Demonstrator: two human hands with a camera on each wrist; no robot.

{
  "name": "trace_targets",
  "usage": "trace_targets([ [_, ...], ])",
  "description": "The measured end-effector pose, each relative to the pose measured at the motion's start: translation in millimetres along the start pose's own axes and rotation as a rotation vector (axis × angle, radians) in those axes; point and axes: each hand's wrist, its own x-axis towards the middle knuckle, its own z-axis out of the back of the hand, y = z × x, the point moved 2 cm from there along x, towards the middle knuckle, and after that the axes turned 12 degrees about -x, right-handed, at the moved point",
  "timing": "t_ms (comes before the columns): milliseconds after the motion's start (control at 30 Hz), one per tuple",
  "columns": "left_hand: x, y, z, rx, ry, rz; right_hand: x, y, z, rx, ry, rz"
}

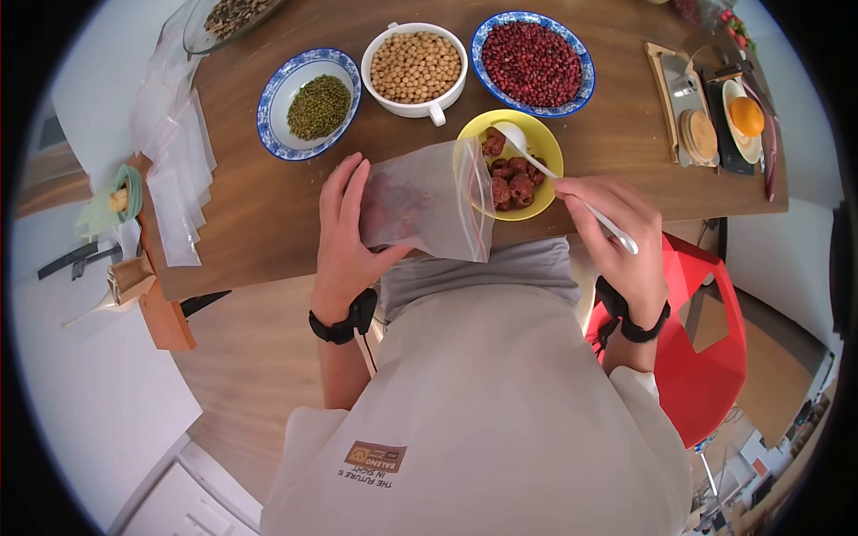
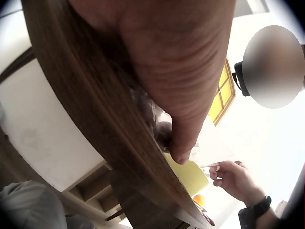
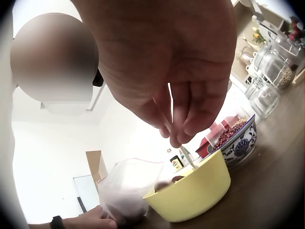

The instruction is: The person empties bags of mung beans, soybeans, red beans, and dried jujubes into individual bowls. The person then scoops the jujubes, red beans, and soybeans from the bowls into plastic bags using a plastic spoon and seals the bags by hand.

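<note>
Head view: right grip (image 1: pixel 621 230) pinches spoon (image 1: pixel 536 164), left grip (image 1: pixel 344 246) clasps bag (image 1: pixel 447 214), contents (image 1: pixel 393 207) blurred

Table (image 1: pixel 241 205): brown grained wood, smooth, low sheen; relative to the yellow bowl (image 1: pixel 542 143), smooth and plastic-looking, the zip bag (image 1: pixel 407 201) touching it is translucent, wrinkled plastic, the spoon (image 1: pixel 610 226) in it smooth, glossy white, and the blue-rimmed bowl (image 1: pixel 490 67) behind it glossy, ceramic-looking.
</note>
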Motion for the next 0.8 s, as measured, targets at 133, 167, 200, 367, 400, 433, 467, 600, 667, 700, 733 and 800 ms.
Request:
trace_targets([
  [133, 1, 2, -2, 0.007, -0.010, -0.015, -2, -8, -8, 0.076, 0.036, -0.102],
  [167, 1, 2, -3, 0.006, -0.005, -0.014, -5, -13, -12, 0.302, 0.043, -0.301],
  [200, 1, 2, -3, 0.020, -0.008, -0.010, -9, -17, -17, 0.529, 0.050, -0.499],
  [367, 3, 2, -2, 0.046, -0.003, -0.016, -10, -33, -22, 0.726, -0.074, -0.552],
  [400, 3, 2, -2, 0.034, -0.004, -0.012, -11, -36, -20, 0.737, -0.075, -0.557],
  [433, 3, 2, -3, 0.021, -0.003, -0.006, -13, -38, -18, 0.746, -0.076, -0.563],
  [467, 3, 2, -4, 0.020, 0.000, -0.004, -15, -39, -16, 0.745, -0.076, -0.567],
  [600, 4, 3, -2, 0.034, 0.001, -0.021, -22, -30, 1, 0.697, -0.117, -0.572],
  [667, 3, 3, 1, 0.043, 0.004, -0.031, -26, -23, 10, 0.637, -0.139, -0.548],
  [700, 3, 3, 0, 0.037, 0.005, -0.027, -28, -18, 15, 0.640, -0.144, -0.583],
  [733, 3, 3, 0, 0.027, 0.006, -0.022, -30, -16, 18, 0.647, -0.130, -0.545],
  [800, 3, 4, 1, 0.029, 0.000, -0.015, -33, -6, 22, 0.638, -0.084, -0.493],
])
